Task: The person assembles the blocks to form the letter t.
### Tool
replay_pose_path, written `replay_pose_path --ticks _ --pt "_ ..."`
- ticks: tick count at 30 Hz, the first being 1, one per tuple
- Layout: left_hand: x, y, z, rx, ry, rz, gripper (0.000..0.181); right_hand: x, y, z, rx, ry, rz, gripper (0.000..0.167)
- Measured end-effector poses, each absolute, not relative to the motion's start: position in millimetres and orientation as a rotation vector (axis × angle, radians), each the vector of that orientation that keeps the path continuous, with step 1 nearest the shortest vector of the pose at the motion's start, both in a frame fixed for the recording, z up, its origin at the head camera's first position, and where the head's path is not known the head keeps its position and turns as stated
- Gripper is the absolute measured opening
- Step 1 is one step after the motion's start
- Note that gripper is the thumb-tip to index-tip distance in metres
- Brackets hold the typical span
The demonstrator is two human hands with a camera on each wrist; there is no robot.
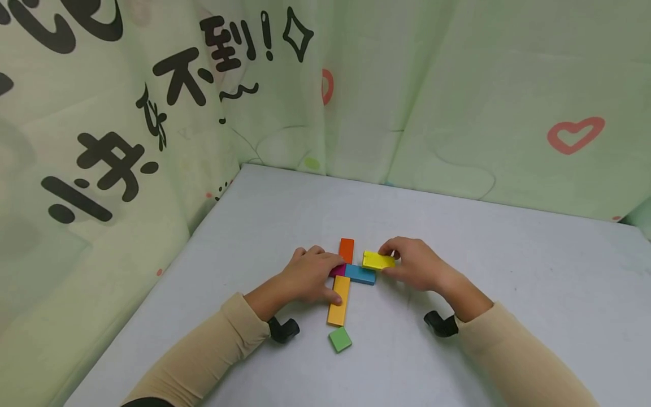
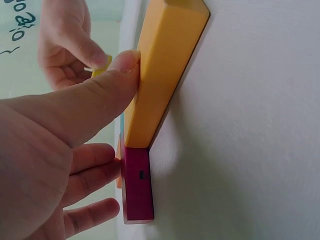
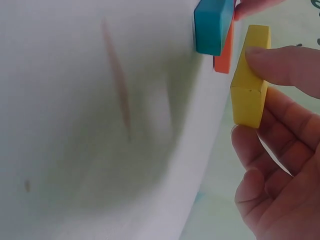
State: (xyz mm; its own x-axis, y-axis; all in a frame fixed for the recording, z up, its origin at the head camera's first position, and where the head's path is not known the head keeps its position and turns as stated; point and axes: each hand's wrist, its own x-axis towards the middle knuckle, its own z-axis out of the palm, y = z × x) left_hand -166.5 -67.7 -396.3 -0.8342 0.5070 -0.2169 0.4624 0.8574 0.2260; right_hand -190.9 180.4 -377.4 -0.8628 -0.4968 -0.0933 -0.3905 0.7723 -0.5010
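My right hand [image 1: 419, 264] pinches a yellow block [image 1: 373, 260] between thumb and fingers, raised off the table in the right wrist view. Just below and left of it lies a blue block [image 1: 360, 275]. My left hand [image 1: 307, 276] is over the left side of a cross-like layout, its thumb touching an amber block [image 2: 162, 75]. The other left fingers extend beside a magenta block [image 2: 137, 185], partly covered by the hand in the head view. An orange-red block [image 1: 347, 250] points away at the far end. Nearest me is a small green block [image 1: 340, 340], turned at an angle.
The blocks lie on a pale table [image 1: 508, 282]. A light green curtain [image 1: 458, 113] with dark lettering and heart outlines hangs along the back and left edges. Black wrist-worn devices [image 1: 440, 324] stick out near both sleeves.
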Motion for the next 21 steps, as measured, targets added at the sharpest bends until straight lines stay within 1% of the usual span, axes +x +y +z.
replay_pose_path --ticks 21 --pt "-166 -68 -396 0.733 2.763 0.261 0.078 -154 177 -374 -0.737 2.728 -0.634 0.027"
